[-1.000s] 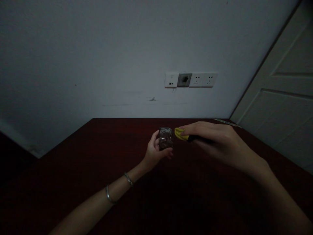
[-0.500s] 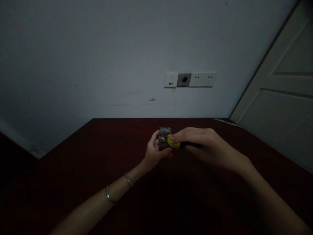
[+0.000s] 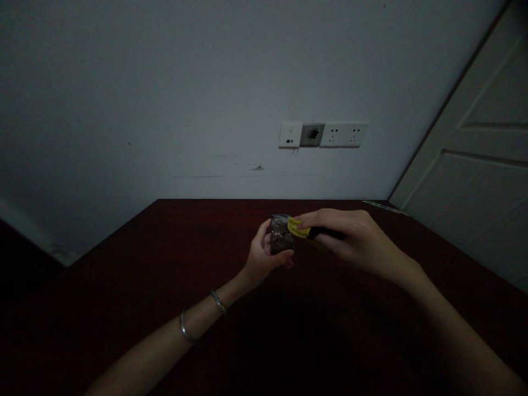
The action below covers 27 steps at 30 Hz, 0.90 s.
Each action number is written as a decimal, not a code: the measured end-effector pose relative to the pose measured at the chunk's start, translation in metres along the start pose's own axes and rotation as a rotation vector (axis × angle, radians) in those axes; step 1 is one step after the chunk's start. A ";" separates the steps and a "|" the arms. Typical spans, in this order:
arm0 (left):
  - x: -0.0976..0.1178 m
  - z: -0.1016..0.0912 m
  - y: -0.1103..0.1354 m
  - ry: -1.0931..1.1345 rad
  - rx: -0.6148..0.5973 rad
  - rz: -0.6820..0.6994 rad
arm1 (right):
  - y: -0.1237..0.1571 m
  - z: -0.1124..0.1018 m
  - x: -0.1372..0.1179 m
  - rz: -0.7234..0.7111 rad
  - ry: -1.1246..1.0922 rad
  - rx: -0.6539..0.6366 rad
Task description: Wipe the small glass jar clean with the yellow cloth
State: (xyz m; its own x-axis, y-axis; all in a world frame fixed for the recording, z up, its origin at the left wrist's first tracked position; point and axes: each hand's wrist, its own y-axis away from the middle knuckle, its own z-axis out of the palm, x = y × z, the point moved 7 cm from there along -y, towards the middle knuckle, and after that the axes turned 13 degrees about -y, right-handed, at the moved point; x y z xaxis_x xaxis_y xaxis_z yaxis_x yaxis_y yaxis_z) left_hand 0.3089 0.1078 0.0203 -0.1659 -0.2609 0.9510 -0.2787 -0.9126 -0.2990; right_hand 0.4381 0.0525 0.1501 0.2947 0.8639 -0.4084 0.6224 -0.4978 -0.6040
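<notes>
My left hand (image 3: 264, 254) is closed around a small, shiny brown cylinder (image 3: 281, 234) with a greyish top, perhaps a jar or cup. Its thumb lies along the lower side and the fingers wrap behind. In my right hand (image 3: 350, 231) is a yellow cloth-like piece (image 3: 297, 227) with a dark, handle-like part (image 3: 325, 233) running back under the palm. The yellow end touches or nearly touches the upper right side of the brown cylinder. Dim light hides the exact kind of both objects.
Both hands are above a dark red table (image 3: 206, 231) that meets a pale wall (image 3: 206, 99). Sockets and a switch (image 3: 322, 135) are on the wall. A panelled door (image 3: 474, 159) stands at the right, with a thin pale strip (image 3: 383, 207) at the table's far right edge.
The yellow piece has moved up and slightly right along the brown cylinder, with my right hand. My left hand has shifted slightly right, still holding the cylinder.
</notes>
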 end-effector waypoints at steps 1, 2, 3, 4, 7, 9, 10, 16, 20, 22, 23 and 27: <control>0.000 0.000 0.000 -0.001 0.001 0.003 | 0.000 0.001 0.001 -0.004 -0.019 -0.007; 0.001 0.000 0.000 -0.004 0.004 0.007 | -0.001 0.002 0.001 -0.007 -0.044 -0.017; 0.001 0.000 0.000 -0.008 0.007 0.013 | -0.001 0.003 0.001 -0.008 -0.073 -0.034; 0.002 -0.001 0.000 -0.012 0.014 0.019 | -0.001 0.005 0.001 -0.006 -0.103 -0.057; 0.003 -0.007 -0.003 -0.023 0.076 0.061 | -0.002 0.013 -0.002 0.022 -0.173 -0.158; 0.003 -0.012 -0.006 -0.023 0.132 0.102 | -0.002 0.017 -0.005 0.048 -0.180 -0.205; 0.002 -0.013 -0.007 -0.024 0.150 0.115 | -0.002 0.018 -0.007 0.057 -0.176 -0.211; -0.008 -0.012 -0.010 -0.082 0.166 0.111 | -0.002 0.015 -0.012 -0.030 -0.099 -0.078; -0.005 -0.007 -0.007 -0.122 0.156 0.147 | -0.003 0.017 -0.009 -0.131 0.115 0.007; -0.003 -0.005 -0.007 -0.144 0.156 0.165 | -0.003 0.021 -0.009 -0.160 0.189 0.000; -0.002 -0.005 -0.007 -0.155 0.165 0.174 | -0.004 0.024 -0.009 -0.165 0.209 -0.017; 0.002 -0.007 -0.007 -0.178 0.208 0.188 | -0.004 0.029 -0.015 -0.158 0.208 -0.095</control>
State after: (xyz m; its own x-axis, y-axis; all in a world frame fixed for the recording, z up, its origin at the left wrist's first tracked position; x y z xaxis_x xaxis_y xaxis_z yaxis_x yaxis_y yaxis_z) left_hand 0.3037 0.1157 0.0235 -0.0235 -0.4649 0.8850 -0.0564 -0.8832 -0.4655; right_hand 0.4102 0.0395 0.1389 0.3249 0.9323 -0.1592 0.7345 -0.3547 -0.5785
